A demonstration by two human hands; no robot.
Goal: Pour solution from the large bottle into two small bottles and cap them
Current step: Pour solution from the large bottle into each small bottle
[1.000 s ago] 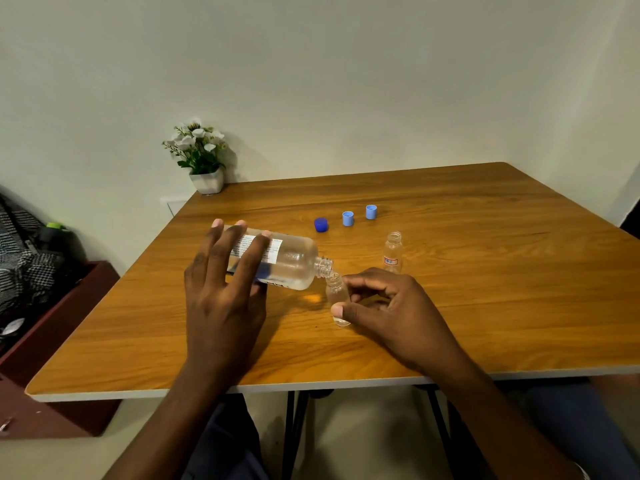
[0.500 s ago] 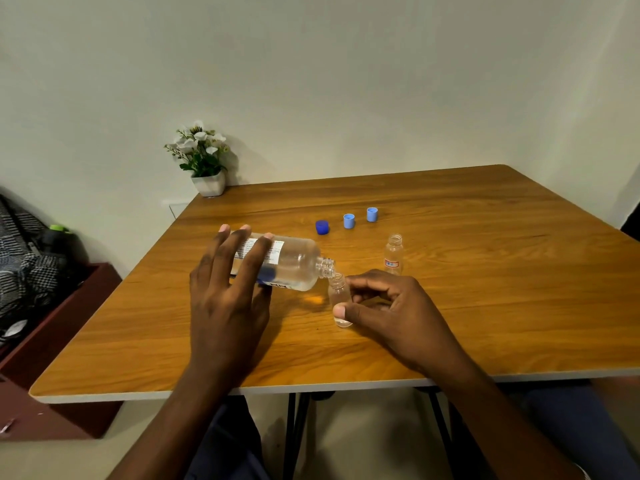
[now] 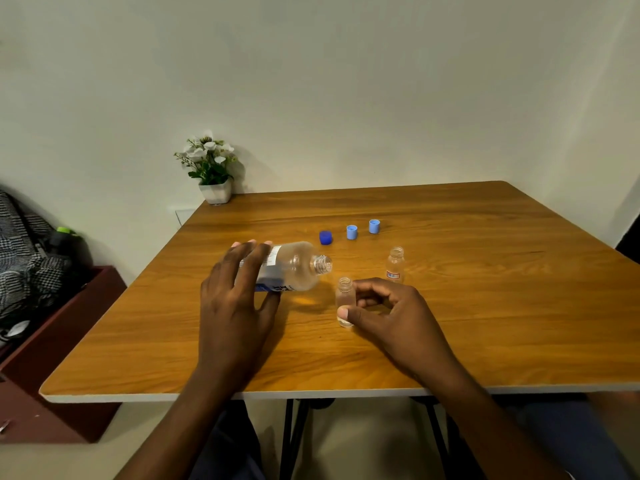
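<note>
In the head view, the person's left hand (image 3: 235,306) is gripping the large clear plastic bottle with the white and blue label (image 3: 294,268), fingers lying over its top and thumb curling beneath, and is holding it on its side above the wooden table (image 3: 485,306), open mouth facing right. The right hand (image 3: 391,313) is pinching the near small clear bottle (image 3: 345,296) between thumb and curled fingers; this bottle is standing upright and uncapped on the table, just below and right of the large bottle's mouth, not touching it. The thumb is covering its lower part, so the fill level is hard to tell. Just behind the right hand, the second small clear bottle with a red label (image 3: 395,265) is standing uncapped. Farther back, a dark blue plastic cap (image 3: 326,238), a light blue plastic cap (image 3: 352,232) and a second light blue cap (image 3: 374,226) are sitting in a row. A white pot of white flowers (image 3: 211,168) is standing at the far left corner, and checked cloth (image 3: 24,254) is lying over a maroon box (image 3: 52,341) beside the table. Compared with half a second ago, the large bottle's mouth is now sitting higher, away from the small bottle's rim.
</note>
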